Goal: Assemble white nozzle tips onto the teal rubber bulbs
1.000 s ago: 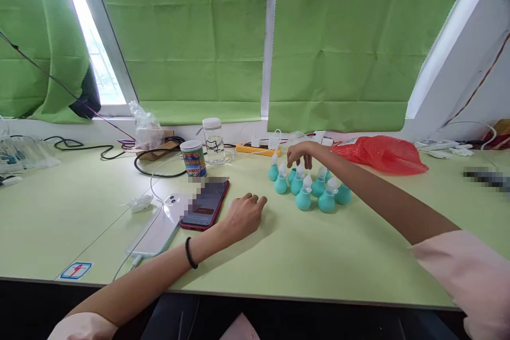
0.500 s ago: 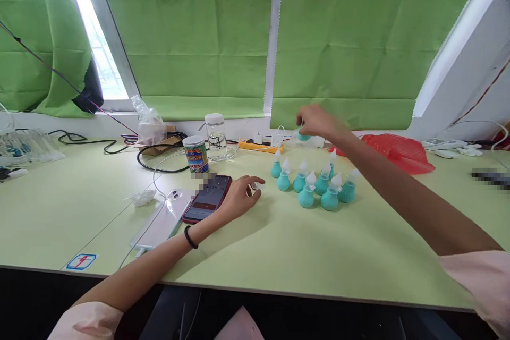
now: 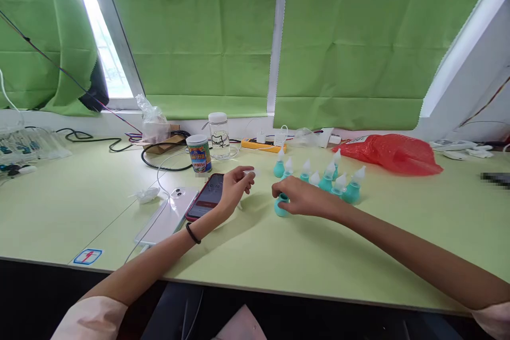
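My right hand [image 3: 300,195] grips a teal squeeze bulb [image 3: 281,208] low over the table; its dark top opening shows with no nozzle on it. My left hand [image 3: 235,187] pinches a small clear plastic nozzle [image 3: 252,171] between thumb and fingers, beside the other hand. Just beyond my right hand stand several teal bulbs topped with clear pointed nozzles [image 3: 353,191], upright in a loose cluster. My right hand and forearm partly cover the nearer ones.
A dark-screened phone [image 3: 205,196] and a white phone [image 3: 167,218] lie left. Behind them stand a printed tub [image 3: 198,154] and a clear jar [image 3: 219,138]. A yellow power strip [image 3: 255,144] and a red plastic bag [image 3: 390,154] are at the back.
My right hand has come down from the back of the table with the teal bulb, towards my left hand. My left hand has turned and lifted the clear nozzle slightly.
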A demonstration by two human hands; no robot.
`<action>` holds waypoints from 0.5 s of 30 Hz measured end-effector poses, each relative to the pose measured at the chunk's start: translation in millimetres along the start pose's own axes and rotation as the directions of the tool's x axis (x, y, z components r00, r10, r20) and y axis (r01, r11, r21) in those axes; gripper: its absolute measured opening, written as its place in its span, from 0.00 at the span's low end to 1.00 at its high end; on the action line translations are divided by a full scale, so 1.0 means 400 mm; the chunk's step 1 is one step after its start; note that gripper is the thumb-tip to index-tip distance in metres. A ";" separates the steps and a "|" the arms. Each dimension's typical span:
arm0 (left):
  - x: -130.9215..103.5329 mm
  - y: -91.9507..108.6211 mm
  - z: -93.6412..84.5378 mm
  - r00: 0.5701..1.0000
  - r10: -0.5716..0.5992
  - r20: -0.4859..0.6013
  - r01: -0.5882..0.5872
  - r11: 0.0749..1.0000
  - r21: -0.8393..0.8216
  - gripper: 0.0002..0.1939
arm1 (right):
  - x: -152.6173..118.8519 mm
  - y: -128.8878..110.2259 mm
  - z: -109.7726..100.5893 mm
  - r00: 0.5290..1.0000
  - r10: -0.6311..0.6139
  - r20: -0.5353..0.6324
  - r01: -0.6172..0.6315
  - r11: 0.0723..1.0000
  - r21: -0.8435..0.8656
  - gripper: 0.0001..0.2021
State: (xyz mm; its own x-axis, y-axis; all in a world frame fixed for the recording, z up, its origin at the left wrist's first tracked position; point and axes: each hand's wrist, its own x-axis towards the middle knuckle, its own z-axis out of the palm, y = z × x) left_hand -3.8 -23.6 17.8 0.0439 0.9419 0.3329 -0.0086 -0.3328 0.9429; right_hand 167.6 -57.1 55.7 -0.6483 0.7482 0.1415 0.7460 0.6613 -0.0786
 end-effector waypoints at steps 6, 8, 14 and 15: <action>-0.028 0.033 0.012 0.970 -0.042 0.241 0.077 0.987 -0.139 0.11 | -0.018 0.020 0.032 0.955 0.032 -0.294 -0.005 0.996 0.092 0.17; -0.040 0.042 0.018 0.939 -0.041 0.342 0.108 0.978 -0.180 0.11 | -0.027 0.014 0.033 0.891 0.013 -0.453 0.051 0.990 0.129 0.20; -0.050 0.054 0.024 0.835 -0.065 0.547 0.173 0.974 -0.149 0.14 | -0.041 0.000 0.040 0.798 -0.144 -0.585 0.279 0.949 0.146 0.09; -0.045 0.058 0.020 0.828 -0.049 0.559 0.129 0.986 -0.105 0.14 | -0.047 -0.001 0.043 0.785 -0.130 -0.606 0.270 0.952 0.146 0.09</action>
State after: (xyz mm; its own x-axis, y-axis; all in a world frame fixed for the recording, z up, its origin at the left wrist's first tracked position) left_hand 3.2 -48.5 33.7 0.5948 0.7714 0.2262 -0.1078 -0.2023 0.9734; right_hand 176.8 -70.4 36.2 -0.5130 0.4682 0.7195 0.5126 0.8394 -0.1807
